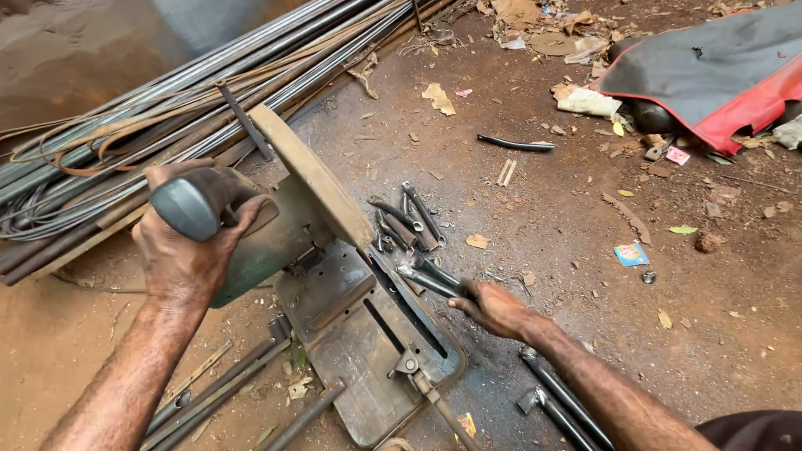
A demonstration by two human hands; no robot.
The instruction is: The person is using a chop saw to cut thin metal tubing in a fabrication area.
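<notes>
Grey, smooth plastic handle [188, 207] of a rusty green chop saw [288, 219] fills the clenched left hand [185, 242]. Right hand [493, 307] grips a short steel tube [428, 280] beside the saw's base plate [359, 359], its long axis pointing up-left toward cut tube pieces [405, 219] on dirt.

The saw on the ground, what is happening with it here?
A person works at a chop saw standing on the dirt floor. The left hand has its grip closed around the saw's handle, and the blade is raised above the base. The right hand holds a short metal pipe at the edge of the base. More cut pieces lie just beyond, and long steel rods are stacked on the left.
</notes>
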